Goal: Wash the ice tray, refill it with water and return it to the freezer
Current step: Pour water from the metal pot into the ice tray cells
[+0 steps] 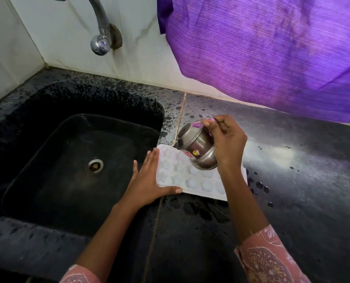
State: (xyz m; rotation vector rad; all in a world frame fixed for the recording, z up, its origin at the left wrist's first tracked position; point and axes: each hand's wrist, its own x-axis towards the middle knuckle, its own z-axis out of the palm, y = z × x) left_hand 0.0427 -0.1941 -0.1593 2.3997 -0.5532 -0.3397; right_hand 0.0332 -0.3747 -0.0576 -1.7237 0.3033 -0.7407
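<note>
A white ice tray (182, 176) with round cups lies flat on the black counter, just right of the sink. My left hand (149, 178) rests flat against the tray's left edge, thumb along its near edge, fingers straight. My right hand (227, 146) grips a small steel pot (196, 150) and holds it tipped over the tray's far part, mouth pointing down to the left. The right forearm hides the tray's right end. I cannot make out a stream of water.
The black sink (47, 123) with its drain (95, 165) lies to the left, below a chrome wall tap (100, 40). A purple curtain (272, 58) hangs over the counter's back right. Water drops (260, 185) dot the speckled counter (292, 160) right of the tray.
</note>
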